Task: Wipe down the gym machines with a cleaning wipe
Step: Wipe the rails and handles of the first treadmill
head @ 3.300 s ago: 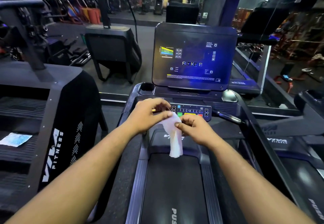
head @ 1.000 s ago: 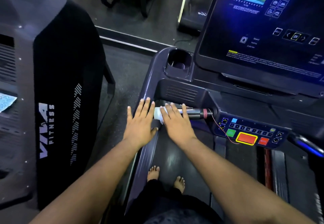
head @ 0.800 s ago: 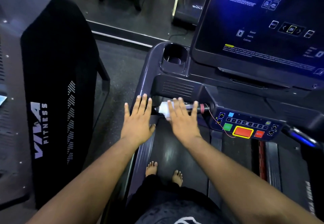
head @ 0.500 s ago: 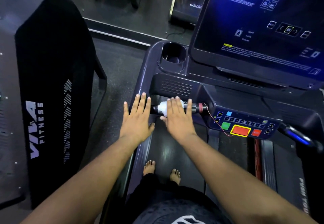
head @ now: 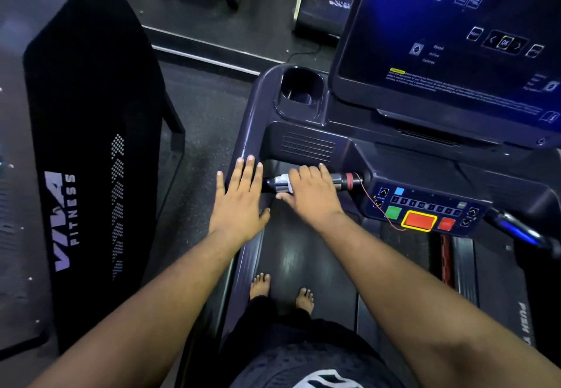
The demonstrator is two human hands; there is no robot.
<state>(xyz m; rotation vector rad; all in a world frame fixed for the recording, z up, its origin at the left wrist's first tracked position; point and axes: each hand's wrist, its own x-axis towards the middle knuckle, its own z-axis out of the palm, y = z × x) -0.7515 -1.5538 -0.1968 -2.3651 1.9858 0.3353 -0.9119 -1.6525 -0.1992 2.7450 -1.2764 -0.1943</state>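
I stand barefoot on a dark treadmill. My left hand (head: 239, 202) lies flat with straight fingers on the treadmill's left side rail (head: 247, 144). My right hand (head: 312, 196) curls over the short metal handlebar (head: 341, 180) in front of the console, thumb underneath, gripping the white cleaning wipe (head: 283, 183) against the bar. Only a small piece of the wipe shows at the left of my fingers; the rest is hidden under my hand.
The button panel (head: 425, 205) with green and red keys sits right of the bar, and a thin red cord (head: 385, 217) hangs across it. Above are the lit screen (head: 455, 38) and a cup holder (head: 300, 90). A black machine housing (head: 91, 144) stands on the left.
My right hand's fingers, earlier straight across the bar, now curl round it with the wipe. My left hand stays flat on the rail. The view has moved closer.
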